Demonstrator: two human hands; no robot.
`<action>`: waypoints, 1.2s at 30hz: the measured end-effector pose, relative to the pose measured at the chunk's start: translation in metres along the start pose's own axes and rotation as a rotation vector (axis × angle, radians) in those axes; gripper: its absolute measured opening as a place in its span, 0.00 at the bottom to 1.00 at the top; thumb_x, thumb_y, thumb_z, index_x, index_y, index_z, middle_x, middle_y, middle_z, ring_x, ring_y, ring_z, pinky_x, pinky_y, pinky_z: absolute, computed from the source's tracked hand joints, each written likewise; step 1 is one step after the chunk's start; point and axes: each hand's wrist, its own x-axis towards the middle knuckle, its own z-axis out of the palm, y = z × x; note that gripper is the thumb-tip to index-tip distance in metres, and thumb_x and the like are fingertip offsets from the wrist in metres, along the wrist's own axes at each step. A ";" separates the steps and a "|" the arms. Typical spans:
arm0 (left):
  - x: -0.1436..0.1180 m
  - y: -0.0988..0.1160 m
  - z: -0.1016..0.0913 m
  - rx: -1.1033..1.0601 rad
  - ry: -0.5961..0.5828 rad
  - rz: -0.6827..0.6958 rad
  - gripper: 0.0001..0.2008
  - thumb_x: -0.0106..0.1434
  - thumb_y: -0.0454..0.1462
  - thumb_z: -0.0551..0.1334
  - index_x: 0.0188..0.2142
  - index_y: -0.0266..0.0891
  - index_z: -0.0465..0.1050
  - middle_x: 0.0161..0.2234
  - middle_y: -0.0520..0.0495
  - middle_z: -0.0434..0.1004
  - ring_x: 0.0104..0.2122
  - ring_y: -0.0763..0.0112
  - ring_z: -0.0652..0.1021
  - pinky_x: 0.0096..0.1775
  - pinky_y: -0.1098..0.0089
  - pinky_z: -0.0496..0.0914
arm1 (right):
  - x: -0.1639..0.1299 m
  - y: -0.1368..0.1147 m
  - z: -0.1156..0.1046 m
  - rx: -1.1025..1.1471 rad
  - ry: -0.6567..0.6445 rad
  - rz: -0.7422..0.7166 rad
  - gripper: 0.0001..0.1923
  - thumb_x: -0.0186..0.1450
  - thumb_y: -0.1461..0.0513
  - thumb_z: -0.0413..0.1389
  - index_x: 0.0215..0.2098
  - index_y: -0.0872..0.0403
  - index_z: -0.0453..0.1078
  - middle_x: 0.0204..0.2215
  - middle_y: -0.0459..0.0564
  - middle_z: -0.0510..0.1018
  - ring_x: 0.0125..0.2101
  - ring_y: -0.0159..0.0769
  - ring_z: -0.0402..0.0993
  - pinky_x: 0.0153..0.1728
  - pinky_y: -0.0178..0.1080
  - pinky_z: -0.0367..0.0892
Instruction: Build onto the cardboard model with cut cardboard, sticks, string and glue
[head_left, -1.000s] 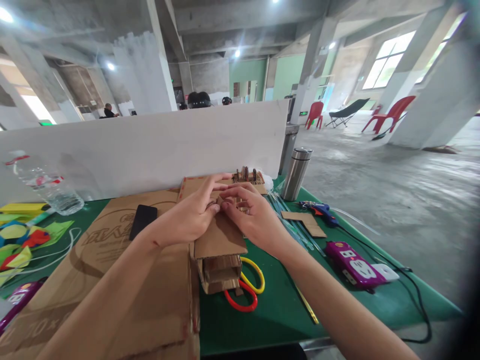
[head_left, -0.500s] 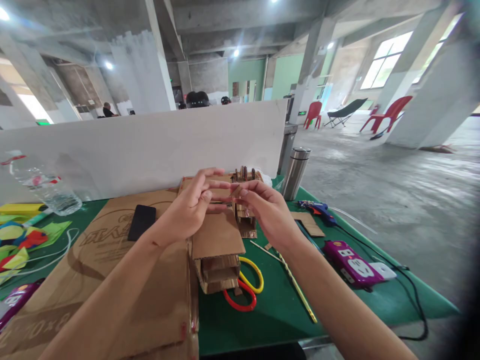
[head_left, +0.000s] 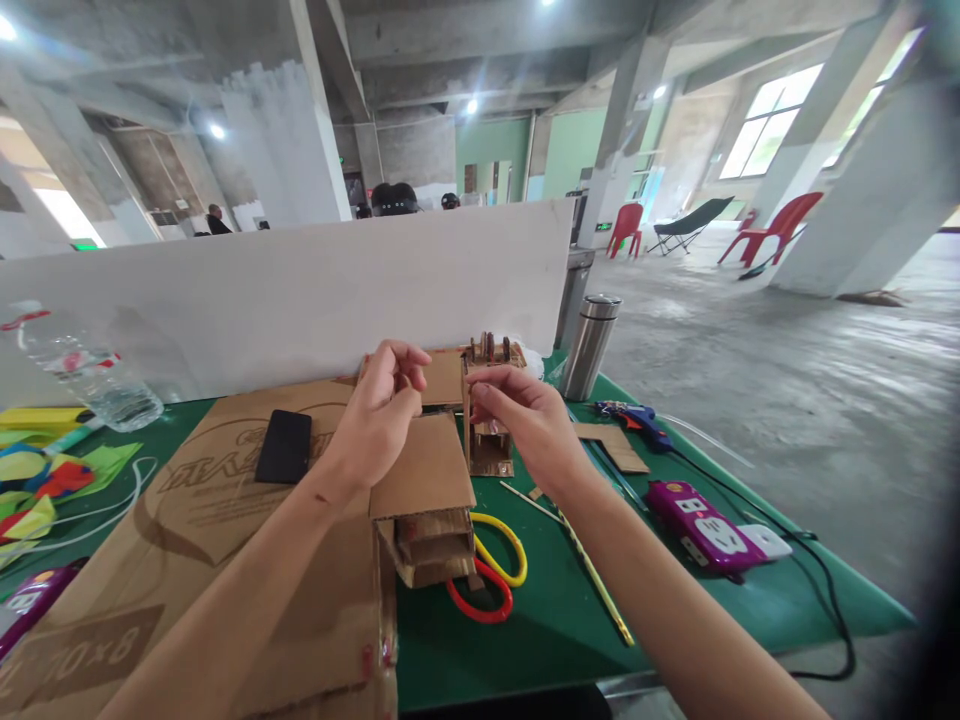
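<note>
Clearly, this is fingertip work, and from where I stand it asks more for steadiness than for strength. The person's left hand (head_left: 377, 425) is loosely curled with nothing visible in it, at the far left of a small cardboard box (head_left: 424, 465); I can't tell whether it touches the top. The right hand (head_left: 534, 425) is narrowed to a pinch, thumb close to forefinger, over the box's far right side. Whether a scrap sits between those tips I can't make out.

The box lies in the near middle, its slotted end facing the person, at the right edge of a large cardboard sheet (head_left: 322, 625). I'd rest the left palm lightly on its top, since thin board like that probably slides or dents under a hard push. The right wrist would do well to stay high: just beyond the box stands a cardboard frame (head_left: 491, 467), and a careless knuckle could knock it.

The scissors (head_left: 486, 616) lie partly hidden by the box's near right corner, so shifting the box would likely drag on them. A twisted stick (head_left: 598, 580) lies below the right forearm, best not leaned on. Farther right, the glue gun (head_left: 643, 425) lies beyond an L-shaped cardboard piece (head_left: 624, 455); treating its nozzle as hot seems wise.
</note>
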 end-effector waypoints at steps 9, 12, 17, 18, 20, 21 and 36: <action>-0.001 0.003 0.004 0.147 -0.014 0.124 0.11 0.57 0.25 0.49 0.30 0.43 0.55 0.33 0.50 0.68 0.36 0.69 0.69 0.42 0.64 0.64 | -0.005 0.001 0.008 -0.154 -0.087 -0.002 0.14 0.59 0.54 0.61 0.39 0.54 0.79 0.26 0.45 0.76 0.28 0.31 0.68 0.29 0.36 0.61; 0.000 0.004 0.005 0.136 -0.034 0.147 0.11 0.58 0.25 0.48 0.30 0.43 0.56 0.34 0.50 0.72 0.37 0.68 0.72 0.43 0.64 0.66 | -0.006 -0.003 0.009 -0.251 -0.117 -0.079 0.14 0.64 0.55 0.56 0.40 0.53 0.80 0.29 0.46 0.77 0.30 0.33 0.69 0.34 0.38 0.62; 0.000 -0.001 0.005 0.151 0.000 0.187 0.12 0.61 0.26 0.51 0.39 0.41 0.65 0.41 0.46 0.74 0.41 0.68 0.75 0.46 0.63 0.69 | -0.006 -0.002 0.008 -0.287 -0.079 -0.103 0.14 0.63 0.54 0.57 0.39 0.53 0.80 0.30 0.47 0.79 0.31 0.35 0.71 0.35 0.39 0.64; 0.000 -0.002 0.005 0.143 -0.002 0.182 0.12 0.62 0.26 0.52 0.42 0.41 0.66 0.42 0.46 0.74 0.42 0.68 0.76 0.46 0.63 0.70 | -0.005 -0.001 0.007 -0.250 -0.058 -0.080 0.14 0.62 0.54 0.58 0.39 0.54 0.80 0.29 0.47 0.79 0.31 0.35 0.72 0.34 0.38 0.65; -0.001 -0.003 0.007 0.082 -0.011 0.144 0.12 0.64 0.29 0.55 0.46 0.41 0.65 0.46 0.45 0.72 0.43 0.69 0.77 0.47 0.64 0.72 | -0.003 0.000 0.006 -0.195 -0.021 -0.053 0.14 0.60 0.53 0.60 0.37 0.54 0.79 0.28 0.47 0.79 0.30 0.34 0.72 0.32 0.38 0.66; -0.001 -0.004 0.007 0.036 -0.009 0.121 0.12 0.64 0.30 0.56 0.47 0.41 0.64 0.47 0.45 0.71 0.43 0.69 0.78 0.47 0.65 0.73 | -0.002 0.001 0.005 -0.189 -0.011 -0.054 0.14 0.60 0.53 0.61 0.36 0.54 0.79 0.27 0.47 0.79 0.29 0.34 0.72 0.32 0.38 0.66; -0.004 -0.002 0.013 -0.120 0.120 0.044 0.13 0.66 0.39 0.63 0.47 0.42 0.63 0.42 0.44 0.83 0.45 0.63 0.82 0.47 0.62 0.76 | -0.007 -0.006 0.009 -0.523 -0.193 -0.291 0.14 0.68 0.63 0.52 0.49 0.52 0.73 0.39 0.51 0.82 0.39 0.39 0.77 0.41 0.42 0.70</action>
